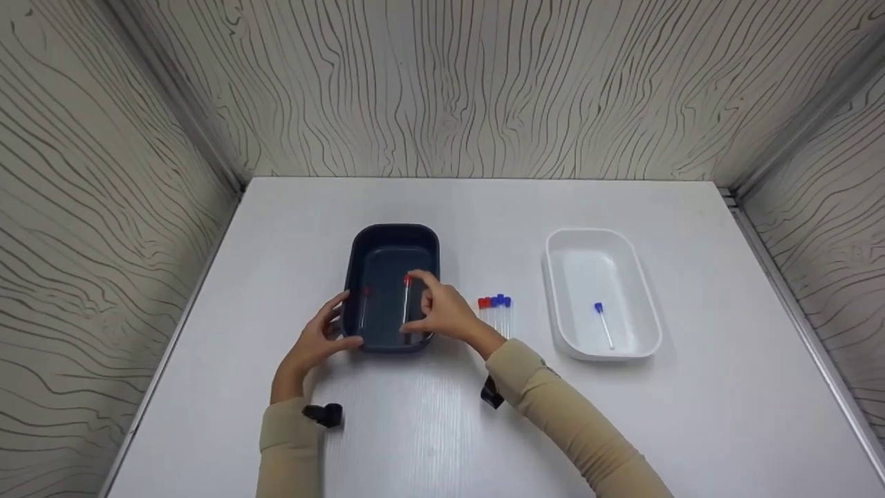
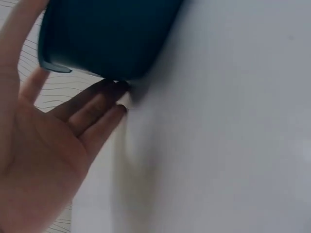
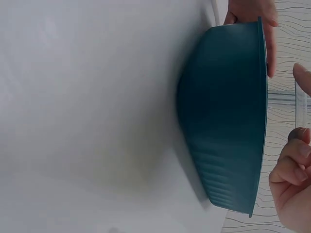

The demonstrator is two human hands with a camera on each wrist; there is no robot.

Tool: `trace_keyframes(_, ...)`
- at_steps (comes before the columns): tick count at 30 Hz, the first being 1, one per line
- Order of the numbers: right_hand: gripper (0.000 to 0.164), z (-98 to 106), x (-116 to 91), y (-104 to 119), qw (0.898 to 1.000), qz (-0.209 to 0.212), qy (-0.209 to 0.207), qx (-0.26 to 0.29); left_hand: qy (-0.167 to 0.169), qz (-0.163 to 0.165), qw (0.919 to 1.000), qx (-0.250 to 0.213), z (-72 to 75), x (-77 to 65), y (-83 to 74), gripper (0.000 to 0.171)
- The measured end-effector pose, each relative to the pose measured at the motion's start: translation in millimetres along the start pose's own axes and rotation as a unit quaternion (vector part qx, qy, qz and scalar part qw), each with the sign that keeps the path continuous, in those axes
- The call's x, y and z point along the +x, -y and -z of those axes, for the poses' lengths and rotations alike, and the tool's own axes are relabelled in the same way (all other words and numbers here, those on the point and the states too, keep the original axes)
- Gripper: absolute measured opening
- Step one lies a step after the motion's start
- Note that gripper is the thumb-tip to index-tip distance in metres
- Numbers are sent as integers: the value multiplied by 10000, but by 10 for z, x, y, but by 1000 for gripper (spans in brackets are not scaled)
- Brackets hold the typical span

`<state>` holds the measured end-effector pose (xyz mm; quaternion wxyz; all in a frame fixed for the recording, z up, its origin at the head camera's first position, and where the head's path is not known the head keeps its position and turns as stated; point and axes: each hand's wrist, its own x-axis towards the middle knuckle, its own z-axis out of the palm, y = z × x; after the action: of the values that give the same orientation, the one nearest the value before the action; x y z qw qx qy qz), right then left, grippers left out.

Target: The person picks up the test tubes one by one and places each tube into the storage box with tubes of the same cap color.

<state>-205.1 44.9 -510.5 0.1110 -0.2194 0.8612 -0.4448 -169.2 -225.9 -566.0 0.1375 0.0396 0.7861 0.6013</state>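
Note:
My left hand (image 1: 317, 342) holds the near left corner of a dark teal tub (image 1: 395, 230), thumb at the near rim and fingers against the outer left wall. Over the tub's right half, my right hand (image 1: 446, 312) pinches a clear test tube with a red cap (image 1: 407, 280) lengthwise, index finger at the cap and thumb at the lower end. In the right wrist view the tube (image 3: 301, 109) shows above the rim level. Another red-capped test tube (image 1: 365, 308) lies inside the tub, on the left.
Right of the dark tub, several test tubes (image 1: 496, 315) with red and blue caps lie side by side, partly behind my right wrist. Farther right stands a white tub (image 1: 588, 277) holding one blue-capped tube (image 1: 605, 325). Wood-patterned panels (image 1: 442, 90) border the white table (image 1: 415, 436).

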Motion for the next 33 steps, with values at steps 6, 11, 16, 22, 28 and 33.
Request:
trace_keyframes(6, 91, -96, 75, 21, 9995, -199, 76, 231, 143, -74, 9999, 34, 122, 95, -86, 91)
trace_keyframes(11, 92, -160, 134, 53, 9989, -413, 213, 73, 286, 33, 9996, -6, 142, 210, -40, 90)
trace_keyframes(16, 92, -243, 177, 107, 9979, -578, 282, -100, 268, 27, 9996, -60, 116, 251, 18, 91)
trace_keyframes(22, 91, -363, 238, 118, 9971, -685, 297, -126, 160, -87, 9998, -6, 105, 268, 42, 92)
trace_keyframes(28, 91, -462, 293, 87, 9958, -832, 251, -290, 135, -260, 9995, 100, 91, 288, 63, 92)
trace_keyframes(33, 92, -515, 317, 81, 9925, -1095, 200, -502, 142, -274, 9995, -15, 88, 280, 82, 90)
